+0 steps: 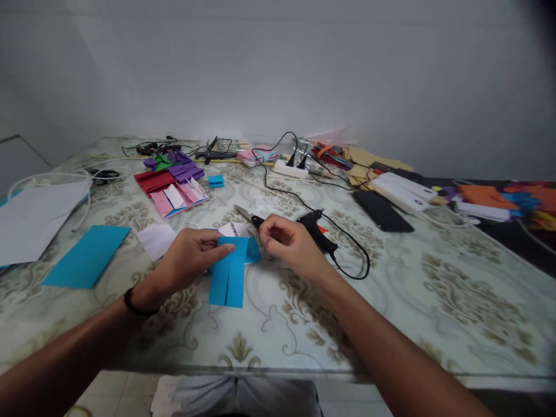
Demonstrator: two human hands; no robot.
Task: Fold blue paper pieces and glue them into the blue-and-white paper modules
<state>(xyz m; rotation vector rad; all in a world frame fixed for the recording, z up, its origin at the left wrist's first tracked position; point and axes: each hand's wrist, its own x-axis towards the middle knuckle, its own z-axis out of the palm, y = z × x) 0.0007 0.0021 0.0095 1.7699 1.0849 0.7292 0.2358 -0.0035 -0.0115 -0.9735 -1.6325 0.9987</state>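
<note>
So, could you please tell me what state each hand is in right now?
Left hand: closed, holding slit blue paper.
Right hand: curled at a bladed tool; whether it's gripping cannot be told.

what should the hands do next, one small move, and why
Probably bring the bare right hand to the near end of the rectangular blue paper and steady it: the bare left hand pinches only the far end, a narrow dark gap runs up from the near edge, and the right hand is off to the side.
</note>
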